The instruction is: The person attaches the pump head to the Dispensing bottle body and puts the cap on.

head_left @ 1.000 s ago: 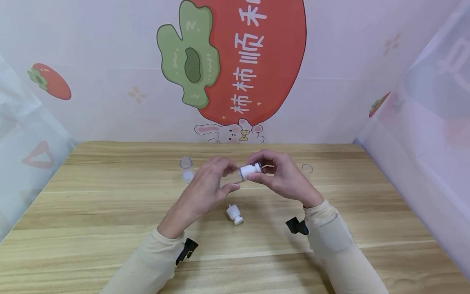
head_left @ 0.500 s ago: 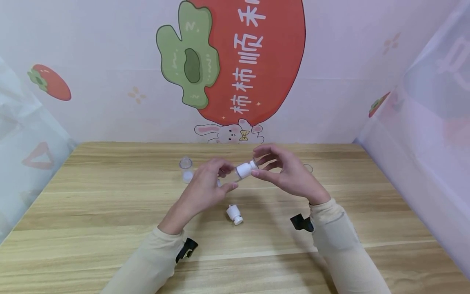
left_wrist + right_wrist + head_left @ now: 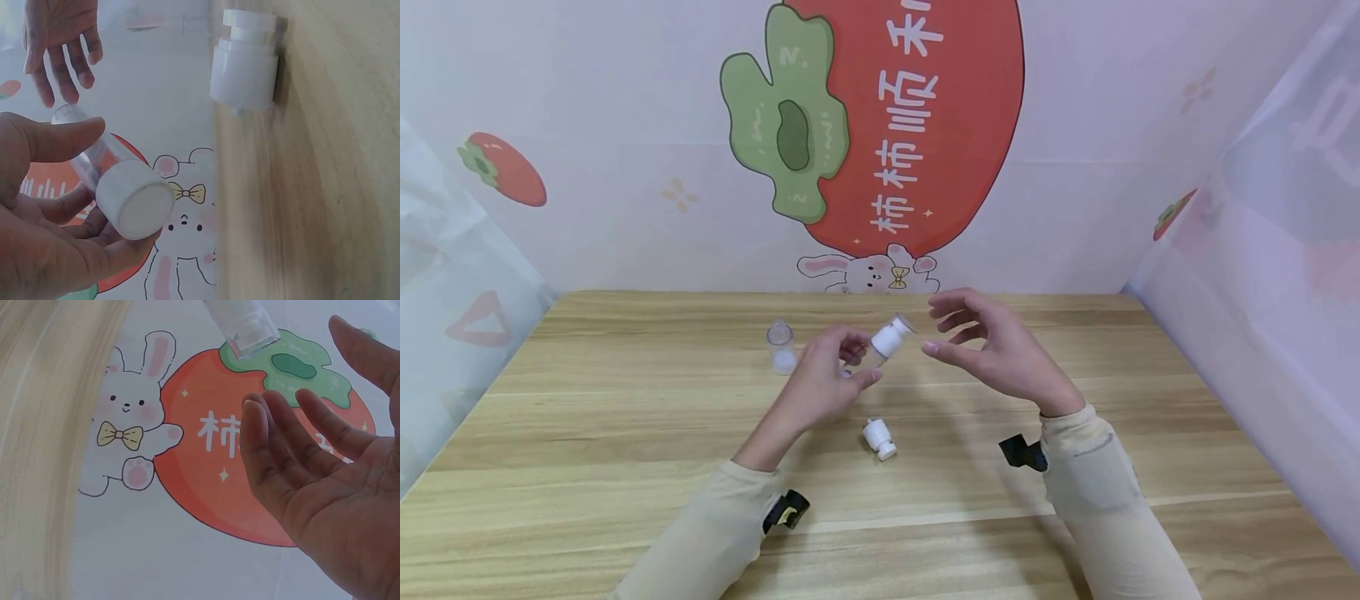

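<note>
My left hand (image 3: 820, 375) grips a small pump bottle (image 3: 889, 338) above the table. The bottle is tilted, with a white pump inside a clear cap at its upper right end. In the left wrist view, the bottle's round white base (image 3: 140, 203) faces the camera, and the thumb and fingers lie around the body. My right hand (image 3: 992, 354) hovers to the right of the bottle, apart from it, fingers loosely bent and nothing in them. Below the hands, a loose white pump head (image 3: 878, 437) lies on its side on the table.
A clear container (image 3: 780, 334) with a whitish part (image 3: 785, 361) stands at the back, left of my left hand. The wood-grain table (image 3: 625, 467) ends at a printed cloth wall (image 3: 647, 225) at the back, with cloth at both sides.
My right hand has let go of the bottle's capped end and drawn back to the right. The bottle, still in my left hand, has tilted more upright and shifted slightly left.
</note>
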Demonstrator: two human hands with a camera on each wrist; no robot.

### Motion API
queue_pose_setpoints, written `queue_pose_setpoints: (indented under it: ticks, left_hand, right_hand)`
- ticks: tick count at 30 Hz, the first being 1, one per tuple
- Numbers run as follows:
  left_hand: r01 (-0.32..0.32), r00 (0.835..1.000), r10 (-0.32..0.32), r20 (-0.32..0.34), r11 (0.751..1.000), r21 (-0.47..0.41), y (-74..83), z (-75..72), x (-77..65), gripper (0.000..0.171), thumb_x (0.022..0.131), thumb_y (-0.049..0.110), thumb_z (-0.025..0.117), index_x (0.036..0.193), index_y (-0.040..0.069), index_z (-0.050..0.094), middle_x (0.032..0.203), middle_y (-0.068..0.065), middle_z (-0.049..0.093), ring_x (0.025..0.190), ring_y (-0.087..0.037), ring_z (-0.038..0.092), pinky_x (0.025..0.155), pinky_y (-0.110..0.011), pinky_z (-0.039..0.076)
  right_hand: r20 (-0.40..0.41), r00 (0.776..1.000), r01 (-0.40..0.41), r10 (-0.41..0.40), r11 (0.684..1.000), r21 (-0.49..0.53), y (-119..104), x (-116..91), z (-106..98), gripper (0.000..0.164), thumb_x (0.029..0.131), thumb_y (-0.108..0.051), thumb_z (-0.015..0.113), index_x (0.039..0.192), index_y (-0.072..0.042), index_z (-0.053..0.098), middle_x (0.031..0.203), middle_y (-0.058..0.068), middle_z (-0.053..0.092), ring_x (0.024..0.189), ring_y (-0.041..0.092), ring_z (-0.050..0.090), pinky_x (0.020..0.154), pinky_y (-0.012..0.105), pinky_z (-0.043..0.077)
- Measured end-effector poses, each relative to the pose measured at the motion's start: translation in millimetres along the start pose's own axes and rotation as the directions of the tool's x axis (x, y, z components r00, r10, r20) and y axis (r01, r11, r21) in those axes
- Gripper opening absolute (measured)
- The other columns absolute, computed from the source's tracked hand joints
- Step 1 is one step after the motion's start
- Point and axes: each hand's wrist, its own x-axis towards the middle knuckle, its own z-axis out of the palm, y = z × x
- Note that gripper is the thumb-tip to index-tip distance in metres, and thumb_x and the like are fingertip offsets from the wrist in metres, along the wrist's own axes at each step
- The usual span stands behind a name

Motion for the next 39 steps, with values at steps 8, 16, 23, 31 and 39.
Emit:
queue_pose_setpoints:
  ticks: [8, 16, 23, 31, 39]
  left_hand:
    - [0.080, 0.997, -0.080, -0.015, 0.995, -0.054, -9.4, 2.5, 3.7, 0.042, 0.092, 0.008, 0.075, 0.129, 0.000, 0.058, 0.117, -0.015, 0.062, 0.110, -0.031, 0.058, 0.096, -0.047, 0.049]
    - [0.110, 0.992, -0.116, -0.056, 0.989, -0.101, -17.1, 1.6, 7.1, 0.044, 0.091, 0.006, 0.075, 0.129, -0.003, 0.055, 0.119, -0.020, 0.061, 0.111, -0.032, 0.057, 0.095, -0.046, 0.049]
    - [0.110, 0.985, -0.121, -0.123, 0.989, -0.096, -26.6, 0.8, 11.5, 0.048, 0.089, 0.001, 0.076, 0.130, -0.008, 0.053, 0.117, -0.021, 0.061, 0.111, -0.034, 0.059, 0.094, -0.044, 0.053]
    - [0.140, 0.974, -0.156, -0.163, 0.985, -0.104, -33.0, -1.1, 12.7, 0.052, 0.088, 0.000, 0.076, 0.131, -0.008, 0.050, 0.126, -0.024, 0.057, 0.117, -0.037, 0.058, 0.098, -0.045, 0.052]
    - [0.152, 0.967, -0.172, -0.189, 0.982, -0.116, -37.8, 0.1, 15.1, 0.053, 0.087, -0.001, 0.077, 0.130, -0.009, 0.048, 0.125, -0.026, 0.056, 0.117, -0.038, 0.058, 0.097, -0.045, 0.053]
  right_hand:
    - [0.009, 1.000, 0.001, 0.000, 0.999, -0.039, -1, 0, 1, 0.053, 0.086, -0.024, 0.084, 0.132, -0.011, 0.060, 0.121, 0.003, 0.064, 0.106, 0.020, 0.064, 0.093, 0.043, 0.053]
    - [0.047, 0.999, 0.018, -0.015, 0.997, -0.071, 0, 1, 4, 0.053, 0.087, -0.023, 0.083, 0.132, -0.009, 0.059, 0.120, 0.005, 0.065, 0.105, 0.020, 0.063, 0.092, 0.043, 0.054]
    - [0.098, 0.995, 0.027, -0.018, 0.996, -0.088, 0, 1, 9, 0.052, 0.087, -0.023, 0.082, 0.133, -0.010, 0.060, 0.118, 0.002, 0.065, 0.105, 0.019, 0.063, 0.091, 0.041, 0.054]
    - [0.173, 0.984, 0.062, -0.039, 0.990, -0.130, 0, 1, 19, 0.046, 0.088, -0.024, 0.082, 0.128, -0.009, 0.063, 0.115, -0.001, 0.066, 0.102, 0.016, 0.063, 0.089, 0.037, 0.054]
    - [0.225, 0.972, 0.110, -0.072, 0.980, -0.163, 3, 3, 28, 0.039, 0.088, -0.024, 0.082, 0.120, -0.008, 0.067, 0.110, -0.001, 0.068, 0.098, 0.017, 0.064, 0.085, 0.036, 0.056]
